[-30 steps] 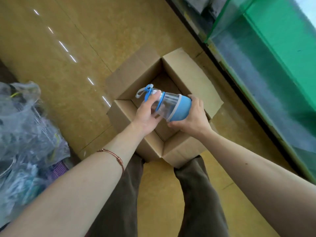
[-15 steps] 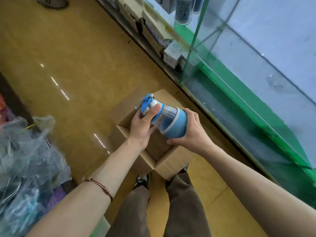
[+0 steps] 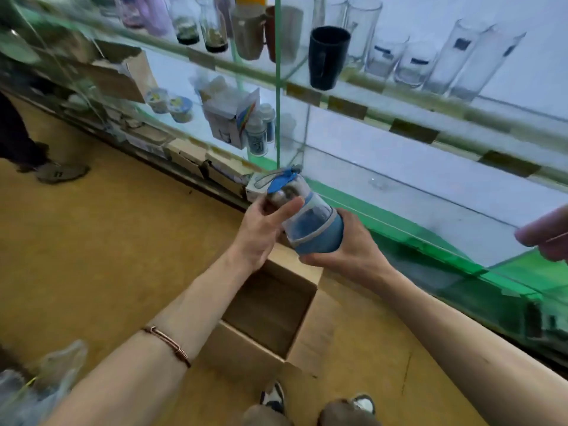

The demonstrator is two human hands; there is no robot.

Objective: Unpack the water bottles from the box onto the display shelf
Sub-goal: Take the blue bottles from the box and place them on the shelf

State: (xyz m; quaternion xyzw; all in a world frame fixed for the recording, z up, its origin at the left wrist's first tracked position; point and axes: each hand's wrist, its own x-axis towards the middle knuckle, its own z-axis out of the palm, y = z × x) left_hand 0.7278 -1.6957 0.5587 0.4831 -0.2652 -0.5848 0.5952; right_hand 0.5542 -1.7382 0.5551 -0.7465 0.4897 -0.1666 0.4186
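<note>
I hold a clear water bottle [image 3: 307, 218] with a blue base and blue lid strap, tilted, above the open cardboard box [image 3: 246, 348] on the floor. My left hand [image 3: 261, 232] grips its upper part near the lid. My right hand [image 3: 344, 253] holds the blue bottom from underneath. The box's inside looks dark and no bottle shows in it. The glass display shelf [image 3: 415, 192] stands just beyond the bottle, its lower level bare to the right of the glass divider [image 3: 278, 118].
Upper shelf holds glasses [image 3: 408, 61], a black cup [image 3: 327, 56] and mugs. Small boxes and bottles [image 3: 242, 124] sit left of the divider. Another person's hand [image 3: 545, 238] shows at the right edge, a shoe [image 3: 61, 172] at far left. Plastic bags [image 3: 33, 392] lie bottom left.
Both hands lifted the bottle up out of the box and towards the glass shelf. My view rose from the floor to the shelves.
</note>
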